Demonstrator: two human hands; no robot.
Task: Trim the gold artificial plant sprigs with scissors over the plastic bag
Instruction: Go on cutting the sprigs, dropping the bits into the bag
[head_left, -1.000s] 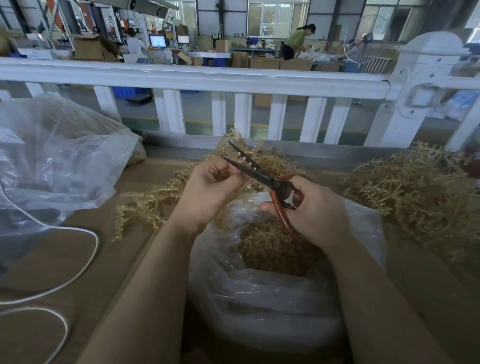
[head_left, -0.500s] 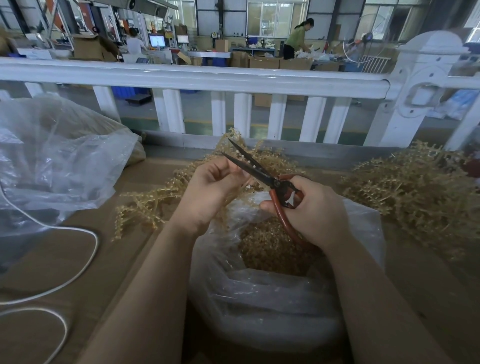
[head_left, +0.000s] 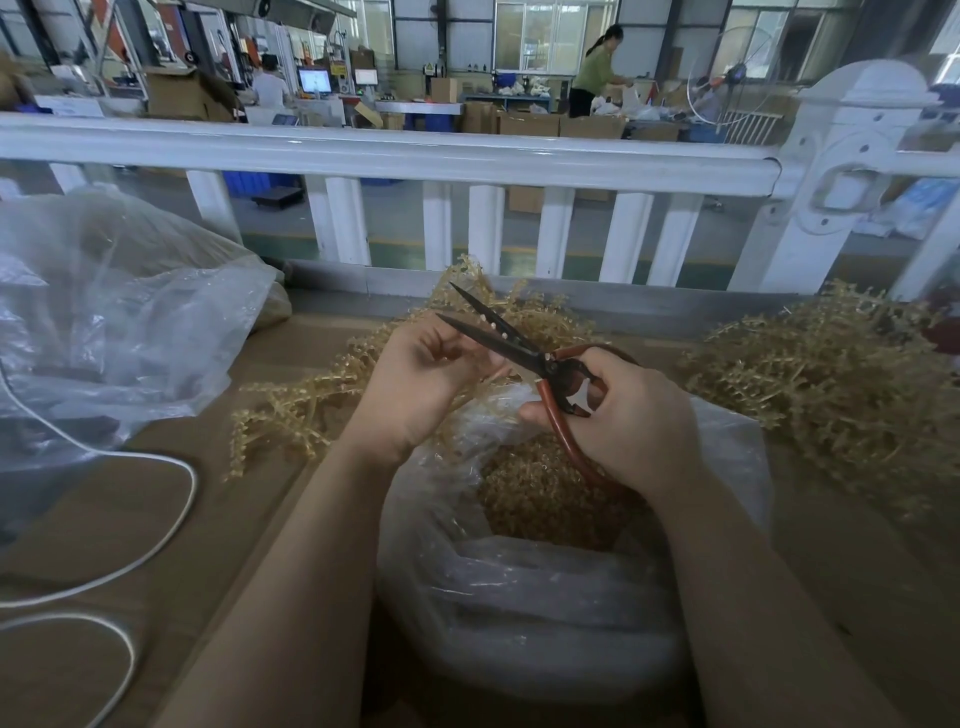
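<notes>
right hand: my right hand (head_left: 631, 415) grips the red handles of the scissors (head_left: 524, 358); fingers curled through and round the loops; blades parted, tips pointing up and left toward the railing

left hand: my left hand (head_left: 415, 384) pinches a gold sprig (head_left: 291, 415) near its stem end; fingers curled in, stem held right at the lower blade; cannot tell if the stem sits fully between the blades, my fingers hide it; rest of the sprig trails down and left onto the table (head_left: 218, 499)

cut state: judging by the parted blades, this snip is not yet made; sprig looks lined up for it

bag: clear plastic bag (head_left: 519, 613) stands open just below both hands; mouth facing up; cut gold bits (head_left: 540, 493) already heaped inside, so a good share of trimming looks done

left to do: big pile of gold sprigs (head_left: 831, 384) on my right, beside the bag; more sprigs (head_left: 519, 312) behind the scissors; I'd guess those are untrimmed, cannot tell for sure; task looks mid-way, no clear end in sight

around: second, larger clear bag (head_left: 119, 322) on my far left, well apart from the hands; white cable (head_left: 156, 530) looping across the table near it; white railing (head_left: 415, 150) beyond the table edge
</notes>
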